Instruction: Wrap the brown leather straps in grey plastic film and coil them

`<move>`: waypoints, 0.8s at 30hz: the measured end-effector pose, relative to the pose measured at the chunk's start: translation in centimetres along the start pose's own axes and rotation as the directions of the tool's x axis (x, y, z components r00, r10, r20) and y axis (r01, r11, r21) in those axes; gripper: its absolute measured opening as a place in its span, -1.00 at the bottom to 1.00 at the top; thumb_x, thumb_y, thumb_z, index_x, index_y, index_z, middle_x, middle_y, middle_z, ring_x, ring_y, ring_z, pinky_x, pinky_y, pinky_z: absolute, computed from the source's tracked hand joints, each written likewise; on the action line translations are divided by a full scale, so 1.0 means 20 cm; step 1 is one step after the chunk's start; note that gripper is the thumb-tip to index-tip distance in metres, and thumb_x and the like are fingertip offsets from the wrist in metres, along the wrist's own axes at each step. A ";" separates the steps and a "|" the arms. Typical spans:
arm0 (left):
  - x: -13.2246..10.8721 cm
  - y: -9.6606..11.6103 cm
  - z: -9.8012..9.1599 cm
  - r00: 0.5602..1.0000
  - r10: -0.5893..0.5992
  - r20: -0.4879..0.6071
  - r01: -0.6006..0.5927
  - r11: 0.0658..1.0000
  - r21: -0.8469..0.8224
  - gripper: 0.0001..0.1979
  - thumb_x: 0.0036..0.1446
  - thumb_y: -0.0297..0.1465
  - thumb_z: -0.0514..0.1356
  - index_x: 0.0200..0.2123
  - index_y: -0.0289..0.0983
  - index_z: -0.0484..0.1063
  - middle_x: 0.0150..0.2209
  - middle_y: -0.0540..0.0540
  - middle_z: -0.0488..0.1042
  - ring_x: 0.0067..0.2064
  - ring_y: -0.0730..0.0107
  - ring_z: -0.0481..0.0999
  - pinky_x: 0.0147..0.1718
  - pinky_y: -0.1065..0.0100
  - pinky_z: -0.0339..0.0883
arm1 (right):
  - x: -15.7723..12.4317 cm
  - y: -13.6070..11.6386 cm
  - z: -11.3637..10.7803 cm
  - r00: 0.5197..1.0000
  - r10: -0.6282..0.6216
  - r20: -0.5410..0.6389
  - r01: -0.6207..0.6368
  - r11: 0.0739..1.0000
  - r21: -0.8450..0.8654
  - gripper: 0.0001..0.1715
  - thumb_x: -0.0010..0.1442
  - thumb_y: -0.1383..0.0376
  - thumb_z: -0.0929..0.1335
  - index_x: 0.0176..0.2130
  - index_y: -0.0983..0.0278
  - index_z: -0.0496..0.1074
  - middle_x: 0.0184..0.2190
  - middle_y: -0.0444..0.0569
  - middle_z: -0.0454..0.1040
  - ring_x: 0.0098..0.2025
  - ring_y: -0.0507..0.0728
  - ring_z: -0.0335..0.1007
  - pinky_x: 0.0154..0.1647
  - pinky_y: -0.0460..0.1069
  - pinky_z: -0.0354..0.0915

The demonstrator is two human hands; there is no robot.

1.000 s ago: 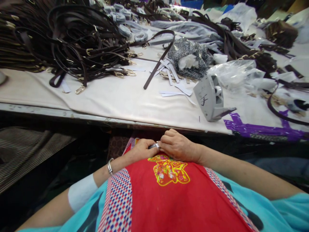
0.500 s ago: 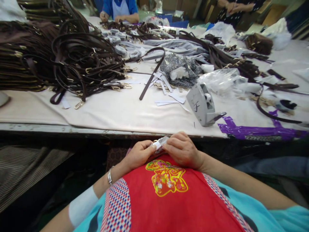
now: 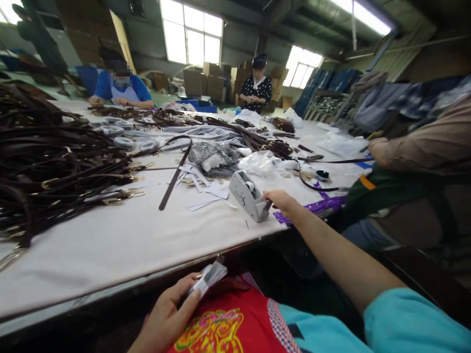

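1. The left grip (image 3: 171,306) pinches a small see-through plastic thing (image 3: 210,275) near the white table's (image 3: 121,255) edge.
2. The right grip (image 3: 281,201) is at the gray tape holder's (image 3: 243,195) tip; can't tell if it's closed.
3. Dark straps (image 3: 66,166) pile up left.
4. Far back: boxes (image 3: 204,84), bright windows (image 3: 193,37).

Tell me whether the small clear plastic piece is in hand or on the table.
In hand: the left hand pinches the clear plastic piece between thumb and fingers.

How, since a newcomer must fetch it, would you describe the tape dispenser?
On the pale table, find the purple tape by the near edge. Beside it, at the right hand, is the grey dispenser: blocky, unlike the paper strips, with dark marking.
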State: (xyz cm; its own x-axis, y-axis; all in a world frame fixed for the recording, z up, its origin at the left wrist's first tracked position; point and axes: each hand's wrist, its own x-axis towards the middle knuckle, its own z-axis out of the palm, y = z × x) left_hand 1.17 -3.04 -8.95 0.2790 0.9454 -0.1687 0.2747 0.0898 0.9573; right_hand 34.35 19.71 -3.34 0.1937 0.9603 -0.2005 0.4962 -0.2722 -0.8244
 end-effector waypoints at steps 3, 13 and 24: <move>0.01 0.02 0.00 1.000 0.002 -0.022 -0.002 1.000 0.015 -0.59 0.15 -0.07 0.19 -0.09 -0.19 0.59 -0.04 -0.12 0.59 -0.04 0.05 0.56 -0.03 0.28 0.46 | 0.00 0.03 0.02 0.999 0.039 0.025 -0.040 0.998 0.049 -0.86 -0.08 0.26 0.41 -0.51 0.31 0.45 -0.50 -0.02 0.47 -0.41 0.10 0.30 -0.48 -0.06 0.19; 0.03 -0.01 -0.01 1.000 -0.005 -0.004 0.006 0.995 0.100 -0.53 0.20 -0.01 0.11 -0.07 -0.22 0.55 0.06 -0.15 0.52 0.05 0.04 0.52 0.07 0.26 0.38 | -0.21 0.14 -0.09 0.999 0.010 0.032 -0.017 0.978 0.210 -0.75 -0.06 0.18 0.44 -0.43 0.33 0.45 -0.51 -0.03 0.48 -0.56 0.00 0.25 -0.62 -0.11 0.09; 0.03 0.14 -0.04 0.984 0.073 -0.163 -0.043 0.982 0.182 -0.70 0.28 -0.18 0.08 -0.17 -0.25 0.48 0.04 -0.15 0.50 0.00 0.17 0.50 0.02 0.30 0.35 | -0.30 0.19 -0.02 0.998 -0.043 0.052 0.045 0.998 -0.044 -0.89 -0.06 0.32 0.43 -0.56 0.31 0.48 -0.66 -0.10 0.45 -0.61 0.01 0.23 -0.59 -0.09 0.12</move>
State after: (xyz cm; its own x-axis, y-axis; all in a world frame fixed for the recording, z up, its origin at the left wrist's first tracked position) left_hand 1.31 -1.91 -6.22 0.1447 0.9878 -0.0575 0.4254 -0.0096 0.9050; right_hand 35.39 12.82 -5.15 0.1278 0.9730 -0.1921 0.5409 -0.2307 -0.8088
